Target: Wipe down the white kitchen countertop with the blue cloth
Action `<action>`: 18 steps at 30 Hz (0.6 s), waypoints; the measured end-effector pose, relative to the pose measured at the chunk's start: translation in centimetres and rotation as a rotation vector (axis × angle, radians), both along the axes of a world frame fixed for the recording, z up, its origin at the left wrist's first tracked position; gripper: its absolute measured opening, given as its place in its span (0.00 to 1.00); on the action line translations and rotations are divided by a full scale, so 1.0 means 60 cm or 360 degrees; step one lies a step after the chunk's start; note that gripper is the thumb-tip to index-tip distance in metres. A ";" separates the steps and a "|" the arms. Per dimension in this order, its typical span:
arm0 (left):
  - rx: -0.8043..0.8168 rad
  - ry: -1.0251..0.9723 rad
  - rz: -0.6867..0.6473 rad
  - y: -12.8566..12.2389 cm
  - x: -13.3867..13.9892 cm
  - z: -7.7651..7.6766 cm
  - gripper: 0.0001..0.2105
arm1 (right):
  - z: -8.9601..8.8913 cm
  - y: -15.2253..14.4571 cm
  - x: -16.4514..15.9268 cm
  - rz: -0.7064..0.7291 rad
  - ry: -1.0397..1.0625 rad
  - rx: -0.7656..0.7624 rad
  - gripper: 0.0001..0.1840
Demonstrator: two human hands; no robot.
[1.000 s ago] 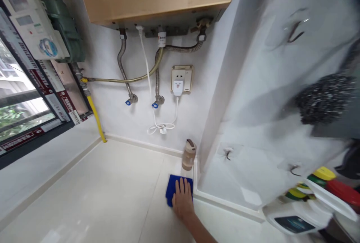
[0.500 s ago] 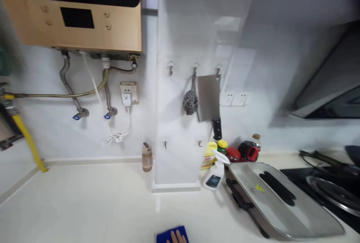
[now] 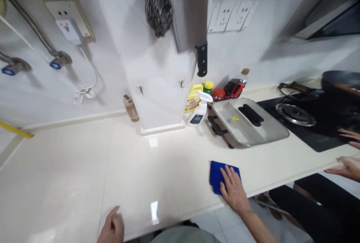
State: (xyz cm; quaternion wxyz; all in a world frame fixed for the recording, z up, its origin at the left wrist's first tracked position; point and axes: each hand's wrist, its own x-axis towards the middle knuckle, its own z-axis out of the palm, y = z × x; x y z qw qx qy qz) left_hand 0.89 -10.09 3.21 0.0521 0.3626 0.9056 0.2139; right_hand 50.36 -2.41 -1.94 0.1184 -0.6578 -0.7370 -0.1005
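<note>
A folded blue cloth (image 3: 216, 175) lies on the white countertop near its front edge. My right hand (image 3: 233, 188) rests flat on top of it, fingers stretched out and pressing down. At the lower left, my left hand (image 3: 112, 226) is loosely curled by the counter's front edge, with nothing visible in it. Beyond the cloth stands a large rectangular electric pan with a lid (image 3: 253, 126), its black side handle (image 3: 216, 126) facing left. A white spray bottle (image 3: 198, 110) stands to the left of that pan.
Behind the spray bottle are a yellow bottle (image 3: 193, 98) and a red-lidded jar (image 3: 218, 93). A cleaver (image 3: 194, 14) and a steel scrubber (image 3: 159, 6) hang on the pillar. At right are a black cooktop (image 3: 317, 138) and another person's hands (image 3: 347, 168).
The view has tilted down and swung right, bringing more countertop into sight. My left hand and another person's hands now show. My right hand stays on the blue cloth.
</note>
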 end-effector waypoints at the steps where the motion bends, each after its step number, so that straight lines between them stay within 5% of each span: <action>1: -0.0005 -0.0038 0.0016 0.000 -0.003 0.001 0.14 | -0.004 -0.004 0.007 -0.0036 0.0008 0.0005 0.35; 7: 0.0131 0.0063 0.0041 0.009 0.010 -0.001 0.19 | 0.009 -0.048 -0.070 -0.0151 0.0001 -0.0046 0.36; 13: 0.0189 0.0123 -0.0101 0.000 0.002 -0.018 0.22 | 0.044 -0.085 -0.233 0.0129 0.0042 -0.0416 0.38; 18: 0.0119 0.0071 -0.0207 -0.003 -0.012 -0.032 0.22 | 0.077 -0.045 -0.372 0.0488 0.0178 -0.0643 0.41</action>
